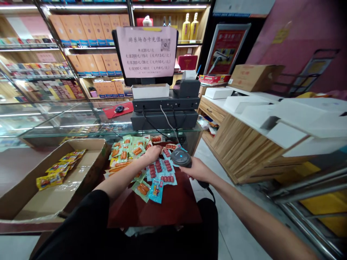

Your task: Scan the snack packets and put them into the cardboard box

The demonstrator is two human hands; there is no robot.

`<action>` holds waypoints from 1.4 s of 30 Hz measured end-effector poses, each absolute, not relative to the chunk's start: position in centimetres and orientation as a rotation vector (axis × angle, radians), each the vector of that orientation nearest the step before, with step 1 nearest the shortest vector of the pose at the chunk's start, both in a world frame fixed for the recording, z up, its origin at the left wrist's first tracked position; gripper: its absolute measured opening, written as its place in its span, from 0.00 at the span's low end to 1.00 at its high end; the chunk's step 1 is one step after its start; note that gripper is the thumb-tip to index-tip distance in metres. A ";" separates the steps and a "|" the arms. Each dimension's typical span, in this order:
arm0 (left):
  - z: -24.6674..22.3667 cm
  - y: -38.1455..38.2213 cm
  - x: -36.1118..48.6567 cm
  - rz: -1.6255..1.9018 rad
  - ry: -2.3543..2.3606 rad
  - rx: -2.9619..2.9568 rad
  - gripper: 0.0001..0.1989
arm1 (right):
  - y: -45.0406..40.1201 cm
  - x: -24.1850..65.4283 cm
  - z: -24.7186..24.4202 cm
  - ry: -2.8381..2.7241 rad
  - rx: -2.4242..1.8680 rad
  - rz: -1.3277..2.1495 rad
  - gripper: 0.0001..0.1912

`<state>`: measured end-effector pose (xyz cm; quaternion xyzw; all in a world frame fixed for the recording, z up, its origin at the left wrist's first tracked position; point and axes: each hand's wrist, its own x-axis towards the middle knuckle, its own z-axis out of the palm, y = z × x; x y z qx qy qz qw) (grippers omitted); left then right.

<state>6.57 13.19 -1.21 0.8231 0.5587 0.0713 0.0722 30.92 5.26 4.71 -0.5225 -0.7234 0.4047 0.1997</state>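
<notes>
My right hand (197,169) is closed around the handle of a black barcode scanner (181,158), whose head points left over the packets. My left hand (152,154) reaches in among small sealed snack packets, its fingers curled together at their edge; what they pinch, if anything, is hidden. Under and beside it lie clear packets of reddish sausages (167,178). Green-edged packets of orange sausages (137,150) spread to its left. Nearest to me are another green sausage packet (142,189) and a blue printed packet (156,190). All rest on a dark red tabletop (154,215).
At left stands an open cardboard box (89,173) with several yellow packets (58,168) inside. A till (165,117) with cables and a sign-covered screen (148,52) sits on the glass counter (76,124) ahead. To the right is a wooden cabinet (219,141) bearing white boxes.
</notes>
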 end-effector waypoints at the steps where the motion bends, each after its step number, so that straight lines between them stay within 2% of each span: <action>1: -1.2 13.1 6.4 0.266 1.682 2.452 0.11 | 5.3 30.7 4.6 -2.033 -1.443 1.133 0.09; 4: -1.0 13.2 5.7 0.532 1.713 2.276 0.11 | 5.6 30.2 4.2 -2.045 -1.437 1.132 0.10; 9: -0.2 13.2 4.0 1.033 1.746 1.542 0.06 | 6.1 29.6 4.2 -2.036 -1.453 1.121 0.13; 13: 0.1 12.2 2.5 1.186 1.416 0.926 0.03 | 6.5 28.4 4.9 -2.052 -1.427 1.127 0.11; 17: 0.2 11.0 0.9 1.288 1.210 0.576 0.03 | 6.8 26.7 5.6 -2.094 -1.378 1.137 0.08; 23: 0.4 9.8 -0.7 1.304 1.070 0.561 0.06 | 6.8 24.5 5.9 -2.140 -1.276 1.153 0.12; 29: -0.1 9.3 -0.8 1.387 1.150 0.520 0.12 | 7.0 23.8 5.9 -2.146 -1.305 1.144 0.14; 42: 0.8 9.1 -0.5 1.376 1.172 0.632 0.11 | 6.7 24.2 5.9 -2.122 -1.313 1.180 0.16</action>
